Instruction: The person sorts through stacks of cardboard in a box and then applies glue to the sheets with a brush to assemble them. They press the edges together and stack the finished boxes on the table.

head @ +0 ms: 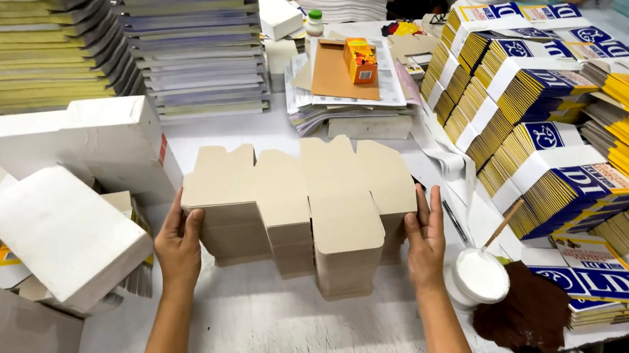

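Left hand (179, 244) and right hand (425, 246), fingers flat, pressed opposite side edges of die-cut cardboard stack (300, 206) at frame centre. Bare white surface (275, 328) below; white cup (479, 278) just right.

A thick stack of flat, unfolded cardboard box blanks (303, 206) is seen lying on a white, paint-smeared worktable. The blanks are plain greyish-beige, die-cut with tabs and flaps, so the outline is stepped and notched along the far and near edges. The sheets are piled neatly, edges aligned, and many thin layers are visible along the near side. The stack is set roughly in the middle of the table. It is pressed at its left end by one hand and at its right end by the other.
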